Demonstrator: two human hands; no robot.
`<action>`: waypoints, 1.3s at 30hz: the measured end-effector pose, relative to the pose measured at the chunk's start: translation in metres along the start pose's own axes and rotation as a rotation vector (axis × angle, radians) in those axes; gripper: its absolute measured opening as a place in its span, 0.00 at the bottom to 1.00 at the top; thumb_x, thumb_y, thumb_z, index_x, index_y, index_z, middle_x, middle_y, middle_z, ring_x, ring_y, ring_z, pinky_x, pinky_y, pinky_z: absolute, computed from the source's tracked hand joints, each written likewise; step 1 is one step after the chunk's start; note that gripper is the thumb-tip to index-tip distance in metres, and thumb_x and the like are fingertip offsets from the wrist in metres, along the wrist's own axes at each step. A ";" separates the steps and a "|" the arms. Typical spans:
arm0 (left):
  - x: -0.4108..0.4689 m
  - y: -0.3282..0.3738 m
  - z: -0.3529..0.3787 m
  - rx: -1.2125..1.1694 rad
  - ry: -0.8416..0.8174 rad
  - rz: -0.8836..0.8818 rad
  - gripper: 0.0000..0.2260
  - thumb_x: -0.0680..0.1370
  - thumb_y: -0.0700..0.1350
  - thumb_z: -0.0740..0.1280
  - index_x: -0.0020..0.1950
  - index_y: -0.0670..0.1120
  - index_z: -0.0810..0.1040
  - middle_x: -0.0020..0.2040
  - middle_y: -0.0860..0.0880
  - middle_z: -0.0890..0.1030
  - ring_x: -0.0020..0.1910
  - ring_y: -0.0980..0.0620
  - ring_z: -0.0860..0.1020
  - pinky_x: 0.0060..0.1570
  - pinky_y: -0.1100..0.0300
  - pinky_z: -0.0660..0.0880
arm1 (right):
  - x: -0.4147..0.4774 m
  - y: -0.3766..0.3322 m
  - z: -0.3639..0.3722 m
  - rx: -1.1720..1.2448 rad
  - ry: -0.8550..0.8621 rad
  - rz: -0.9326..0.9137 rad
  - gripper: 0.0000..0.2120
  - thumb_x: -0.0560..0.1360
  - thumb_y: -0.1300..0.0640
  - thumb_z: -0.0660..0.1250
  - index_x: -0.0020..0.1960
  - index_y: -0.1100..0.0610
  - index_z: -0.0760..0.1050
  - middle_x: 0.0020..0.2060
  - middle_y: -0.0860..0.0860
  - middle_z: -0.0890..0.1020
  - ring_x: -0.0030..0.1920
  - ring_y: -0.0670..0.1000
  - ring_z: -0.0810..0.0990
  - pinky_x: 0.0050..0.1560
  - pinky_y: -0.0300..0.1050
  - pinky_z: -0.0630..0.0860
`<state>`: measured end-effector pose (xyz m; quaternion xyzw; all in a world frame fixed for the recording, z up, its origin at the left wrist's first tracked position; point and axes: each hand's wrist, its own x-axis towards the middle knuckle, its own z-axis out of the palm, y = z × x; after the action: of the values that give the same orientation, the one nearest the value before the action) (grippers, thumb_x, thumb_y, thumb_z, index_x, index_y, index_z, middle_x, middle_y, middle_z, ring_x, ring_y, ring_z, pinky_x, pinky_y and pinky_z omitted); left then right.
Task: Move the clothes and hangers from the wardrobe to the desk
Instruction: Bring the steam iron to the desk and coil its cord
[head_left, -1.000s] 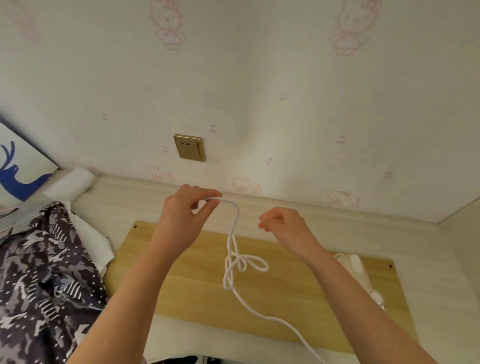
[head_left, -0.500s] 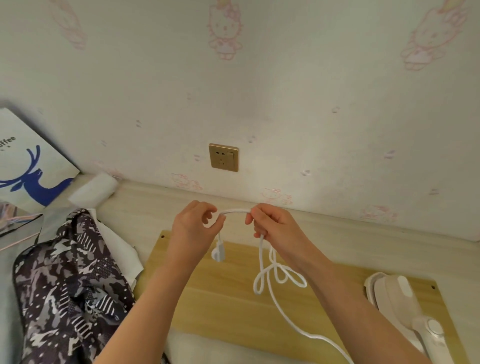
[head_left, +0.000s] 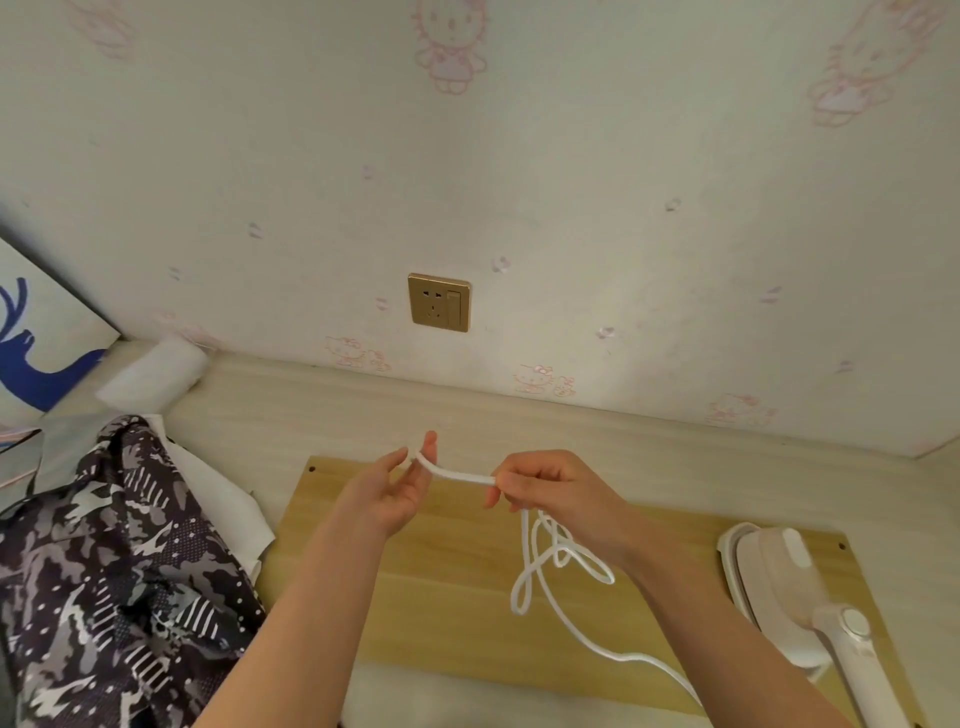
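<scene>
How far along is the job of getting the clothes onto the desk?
One dark camouflage-print garment already lies on the pale wood desk. No hanger or wardrobe is in view, so what remains cannot be judged. Right now the left hand and right hand both hold a white cord, which trails toward the white handheld steamer.

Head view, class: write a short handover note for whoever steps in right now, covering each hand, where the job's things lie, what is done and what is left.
Left hand: pinching the end of the white cord.
Right hand: closed on the same cord; the rest hangs in loose loops over the wooden board and trails to the white handheld steamer at the right.
Patterned garment: heaped on the desk, left of the board.
No hangers or wardrobe in view, so what remains to fetch cannot be judged.
Gold wall socket: nothing plugged in.
</scene>
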<state>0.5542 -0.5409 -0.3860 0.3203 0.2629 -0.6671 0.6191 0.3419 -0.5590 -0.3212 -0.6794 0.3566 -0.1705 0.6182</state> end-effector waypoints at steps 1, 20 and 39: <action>0.000 0.003 -0.001 0.024 0.009 0.019 0.13 0.81 0.36 0.60 0.63 0.33 0.67 0.44 0.33 0.82 0.36 0.42 0.84 0.37 0.51 0.82 | -0.001 0.005 -0.002 0.020 0.002 0.029 0.11 0.79 0.59 0.62 0.44 0.60 0.81 0.33 0.40 0.79 0.39 0.40 0.75 0.48 0.36 0.71; -0.023 0.043 0.024 0.777 -0.148 0.426 0.04 0.78 0.42 0.66 0.52 0.44 0.78 0.29 0.52 0.69 0.25 0.55 0.70 0.25 0.64 0.71 | 0.075 0.023 0.014 -0.120 0.161 0.204 0.08 0.77 0.59 0.62 0.54 0.52 0.78 0.45 0.48 0.85 0.48 0.45 0.83 0.57 0.50 0.78; 0.003 0.041 0.046 1.145 -0.152 0.702 0.10 0.77 0.38 0.68 0.57 0.45 0.82 0.44 0.47 0.86 0.33 0.51 0.79 0.40 0.59 0.79 | 0.147 -0.008 0.008 0.336 0.431 0.190 0.21 0.75 0.54 0.70 0.66 0.53 0.72 0.59 0.48 0.79 0.59 0.49 0.78 0.61 0.49 0.76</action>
<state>0.5904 -0.5812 -0.3559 0.6165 -0.2961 -0.4811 0.5484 0.4508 -0.6559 -0.3461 -0.4789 0.5085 -0.3091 0.6453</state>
